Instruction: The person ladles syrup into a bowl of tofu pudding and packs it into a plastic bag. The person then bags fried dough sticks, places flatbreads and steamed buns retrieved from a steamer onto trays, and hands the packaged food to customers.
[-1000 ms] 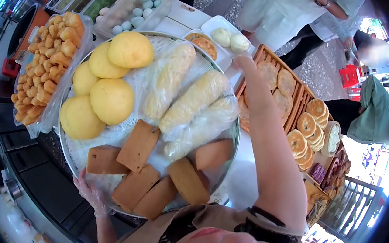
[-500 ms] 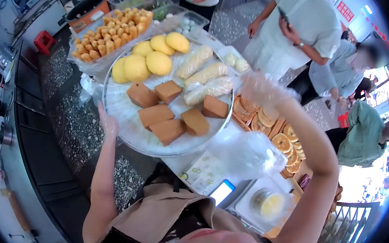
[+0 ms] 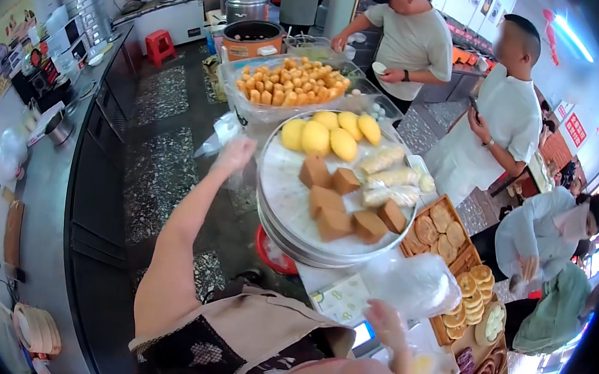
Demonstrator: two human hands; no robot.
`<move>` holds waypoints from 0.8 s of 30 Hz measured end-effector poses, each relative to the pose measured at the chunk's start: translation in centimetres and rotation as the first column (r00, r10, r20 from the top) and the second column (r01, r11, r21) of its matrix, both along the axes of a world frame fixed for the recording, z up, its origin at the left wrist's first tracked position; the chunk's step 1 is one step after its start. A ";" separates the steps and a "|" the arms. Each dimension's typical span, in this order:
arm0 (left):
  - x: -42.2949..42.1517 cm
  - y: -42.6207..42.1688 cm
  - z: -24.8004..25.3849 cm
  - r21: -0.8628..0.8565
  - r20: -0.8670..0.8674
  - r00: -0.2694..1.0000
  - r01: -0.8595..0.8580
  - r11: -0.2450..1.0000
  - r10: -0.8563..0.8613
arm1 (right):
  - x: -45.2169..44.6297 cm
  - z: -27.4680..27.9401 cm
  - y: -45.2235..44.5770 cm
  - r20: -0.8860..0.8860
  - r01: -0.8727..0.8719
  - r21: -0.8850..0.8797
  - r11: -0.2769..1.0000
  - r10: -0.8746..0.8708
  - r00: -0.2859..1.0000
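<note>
My left hand (image 3: 236, 156), in a thin clear glove, is raised beside the left edge of the large round tray (image 3: 270, 197), near white plastic bags; what its fingers hold is hard to make out. My right hand (image 3: 387, 324) is low at the right, near a clear plastic bag (image 3: 416, 285) and a phone (image 3: 363, 334); it is blurred. On the tray lie yellow buns (image 3: 316, 138), brown blocks of cake (image 3: 333, 224) and wrapped pale rolls (image 3: 393, 177).
Fried dough pieces (image 3: 291, 84) fill a tray behind, beside an orange-rimmed pot (image 3: 253, 42). Flat cakes (image 3: 442, 229) lie in wooden trays at the right. Several people stand beyond the table. A red stool (image 3: 160, 47) and a long dark counter (image 3: 96, 239) are at the left.
The view has swung up and left, showing more of the room. My right hand has come back from the tray's far right side to low near my body. My left hand is now higher.
</note>
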State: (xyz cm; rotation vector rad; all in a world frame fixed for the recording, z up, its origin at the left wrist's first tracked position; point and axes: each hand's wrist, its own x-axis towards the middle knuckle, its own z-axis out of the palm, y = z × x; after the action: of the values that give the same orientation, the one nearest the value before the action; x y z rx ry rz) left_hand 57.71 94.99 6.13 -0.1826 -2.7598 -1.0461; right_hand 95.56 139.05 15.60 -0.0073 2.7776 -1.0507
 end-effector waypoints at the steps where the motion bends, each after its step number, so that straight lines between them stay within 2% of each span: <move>1: -1.5 -0.7 2.5 0.091 -0.063 0.997 -0.027 0.996 0.033 | -0.5 -0.2 -1.3 0.028 0.062 0.035 0.997 -0.063 0.998; 2: -4.0 -1.7 4.5 -0.003 -0.244 0.965 -0.095 0.995 0.092 | -1.2 -0.6 -2.7 0.029 0.062 0.027 0.998 -0.063 0.998; 3: -5.6 -2.1 7.6 0.123 -0.410 0.903 -0.082 0.989 0.126 | -2.3 -1.0 -4.1 0.052 0.191 -0.149 0.970 -0.186 0.981; 4: -8.2 -3.3 10.0 0.139 -0.441 0.893 -0.033 0.990 0.092 | -3.8 -1.4 -5.6 0.093 0.311 -0.318 0.896 -0.297 0.950; 5: -10.8 -4.4 12.1 0.137 -0.476 0.873 -0.046 0.990 0.106 | -5.4 -1.8 -6.9 0.086 0.360 -0.340 0.869 -0.353 0.932; 6: -15.5 -6.0 13.4 0.106 -0.518 0.852 -0.024 0.994 0.076 | -7.1 -2.2 -8.1 0.088 0.359 -0.341 0.869 -0.351 0.932; 7: -19.1 -7.5 14.3 0.071 -0.562 0.826 -0.002 0.997 0.042 | -8.8 -2.7 -9.4 0.031 0.346 -0.481 0.806 -0.378 0.925; 8: -18.2 -6.9 18.6 0.108 -0.407 0.905 -0.087 0.990 0.124 | -10.2 -2.7 -10.7 -0.017 0.319 -0.608 0.727 -0.413 0.910; 9: -21.0 -8.0 19.9 0.054 -0.466 0.879 -0.090 0.994 0.105 | -11.6 -1.3 -12.3 0.000 0.344 -0.587 0.733 -0.425 0.905; 10: -19.9 -7.6 22.7 0.074 -0.395 0.893 -0.203 0.976 0.216 | -12.6 -1.2 -13.3 -0.001 0.346 -0.589 0.730 -0.429 0.903; 12: -21.7 -8.8 25.5 0.001 -0.354 0.919 -0.187 0.982 0.175 | -14.0 -1.6 -14.7 -0.053 0.314 -0.563 0.765 -0.412 0.910; 14: -26.4 -9.8 25.0 0.135 -0.365 0.928 -0.022 0.991 0.071 | -14.5 -1.7 -15.6 -0.017 0.423 -0.595 0.684 -0.537 0.844; 15: -27.4 -9.8 25.2 0.163 -0.446 0.894 0.110 0.980 -0.027 | -14.6 -1.7 -15.5 -0.037 0.427 -0.515 0.743 -0.517 0.855; 16: -28.6 -9.9 25.1 0.135 -0.496 0.868 0.097 0.986 -0.017 | -14.4 -2.0 -15.7 -0.039 0.426 -0.427 0.798 -0.486 0.873; 17: -29.7 -10.0 25.0 0.107 -0.544 0.839 0.079 0.991 -0.008 | -14.4 -2.6 -15.9 -0.050 0.432 -0.498 0.752 -0.523 0.851; 18: -30.5 -9.6 24.6 0.191 -0.503 0.864 0.084 0.978 0.024 | -14.7 -2.9 -15.9 -0.056 0.467 -0.498 0.730 -0.565 0.823; 20: -28.1 -6.9 24.5 0.056 -0.577 0.808 -0.103 0.993 0.116 | -14.5 -3.2 -16.0 -0.050 0.471 -0.555 0.686 -0.592 0.805; 22: -23.7 -3.6 22.7 0.235 -0.480 0.866 0.281 0.930 -0.140 | -14.4 -2.9 -16.3 -0.027 0.518 -0.518 0.681 -0.618 0.786; 24: -19.3 -0.6 16.9 0.108 -0.607 0.757 0.382 0.918 -0.244 | -14.6 -3.3 -16.4 -0.094 0.517 -0.569 0.639 -0.675 0.732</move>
State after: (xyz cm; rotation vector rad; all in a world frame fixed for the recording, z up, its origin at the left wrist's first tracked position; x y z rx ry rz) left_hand 38.44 94.36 22.99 -0.8176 -2.0688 -1.1312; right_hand 80.95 122.64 12.30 0.8319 2.6868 -2.0962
